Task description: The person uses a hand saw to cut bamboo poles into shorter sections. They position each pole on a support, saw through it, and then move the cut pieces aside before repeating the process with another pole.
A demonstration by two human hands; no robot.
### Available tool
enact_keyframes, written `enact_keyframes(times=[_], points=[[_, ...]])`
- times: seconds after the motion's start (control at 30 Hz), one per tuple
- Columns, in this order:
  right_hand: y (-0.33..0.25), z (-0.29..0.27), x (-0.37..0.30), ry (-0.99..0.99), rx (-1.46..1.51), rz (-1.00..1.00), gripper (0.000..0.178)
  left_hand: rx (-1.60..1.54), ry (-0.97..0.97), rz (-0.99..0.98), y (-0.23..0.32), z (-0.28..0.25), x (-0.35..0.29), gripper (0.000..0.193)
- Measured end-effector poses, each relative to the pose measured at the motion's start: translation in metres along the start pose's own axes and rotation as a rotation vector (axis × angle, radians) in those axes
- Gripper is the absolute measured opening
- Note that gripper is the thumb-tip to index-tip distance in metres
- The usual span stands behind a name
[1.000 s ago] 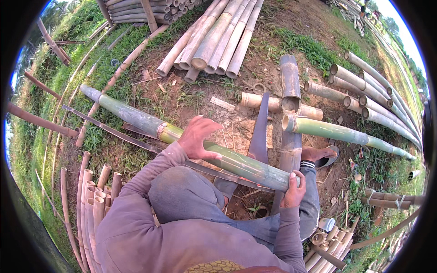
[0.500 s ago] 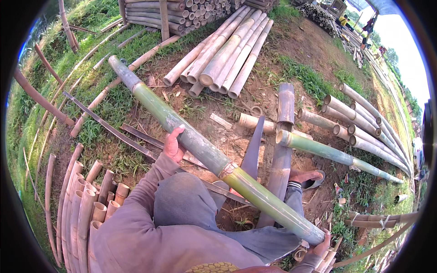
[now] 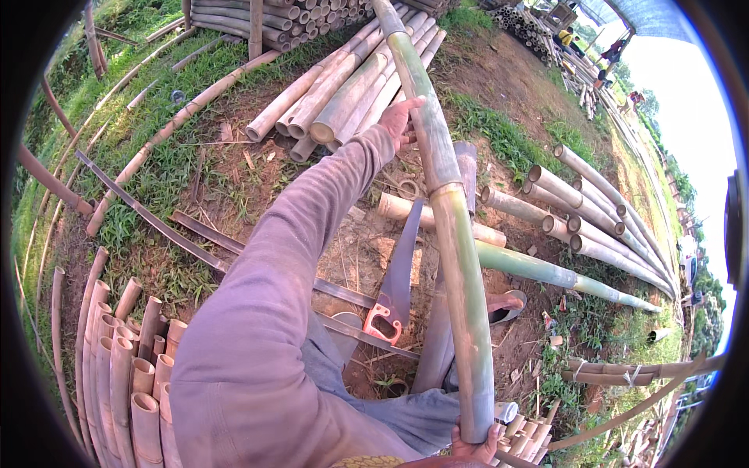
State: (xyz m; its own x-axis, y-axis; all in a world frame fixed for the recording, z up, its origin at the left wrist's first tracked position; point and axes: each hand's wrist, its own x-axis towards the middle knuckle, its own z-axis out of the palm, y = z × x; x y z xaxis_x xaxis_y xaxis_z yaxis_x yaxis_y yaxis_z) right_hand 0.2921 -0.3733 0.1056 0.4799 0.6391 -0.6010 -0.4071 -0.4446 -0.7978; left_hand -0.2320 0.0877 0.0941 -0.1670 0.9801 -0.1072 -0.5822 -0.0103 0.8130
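A long green bamboo pole (image 3: 456, 249) runs from the far top middle down to the lower right, raised above the ground. My left hand (image 3: 399, 123) grips it along its far part, arm stretched out, thumb over the top. At its near end, my right hand (image 3: 474, 444) holds the cut end from below, fingers partly hidden. Left of the pole, a hand saw (image 3: 402, 265) with an orange handle stands blade up near my feet. Under the pole a thick bamboo piece (image 3: 435, 343) leans between my legs, partly covered.
Cut bamboo poles (image 3: 351, 93) lie stacked ahead, and more (image 3: 601, 210) lie at the right. Another green pole (image 3: 538, 269) extends rightward beneath mine. Upright bamboo lengths (image 3: 117, 351) crowd the lower left. Long flat strips (image 3: 156, 214) cross the ground. A sandalled foot (image 3: 507, 304) rests at right.
The bamboo pole has swung clockwise, its far end moving from the left to the top middle. My left hand has travelled right and farther out with it. The saw's handle has come into view.
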Motion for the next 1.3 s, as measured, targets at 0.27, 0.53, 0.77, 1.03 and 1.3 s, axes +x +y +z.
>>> enact_keyframes(times=[0.27,0.53,0.77,1.03,1.3], points=[[0.071,0.345,0.039,-0.839,0.267,0.232,0.051,0.218,-0.139,-0.322,-0.089,-0.035,-0.194,0.101],[0.098,0.478,0.062,-1.132,-0.281,-0.454,0.052,0.147,0.348,-0.017,-0.034,-0.111,-0.16,0.067],[0.162,0.247,0.133,-0.936,-0.808,-0.541,0.048,1.27,0.705,0.276,0.04,-0.207,-0.049,0.075],[0.184,0.176,0.131,-0.729,-0.623,-0.377,0.042,1.375,0.813,0.266,0.022,-0.258,0.017,0.073],[0.167,0.194,0.135,-0.67,-0.786,-0.446,0.039,1.697,-0.232,0.437,-0.059,-0.066,-0.044,0.071]])
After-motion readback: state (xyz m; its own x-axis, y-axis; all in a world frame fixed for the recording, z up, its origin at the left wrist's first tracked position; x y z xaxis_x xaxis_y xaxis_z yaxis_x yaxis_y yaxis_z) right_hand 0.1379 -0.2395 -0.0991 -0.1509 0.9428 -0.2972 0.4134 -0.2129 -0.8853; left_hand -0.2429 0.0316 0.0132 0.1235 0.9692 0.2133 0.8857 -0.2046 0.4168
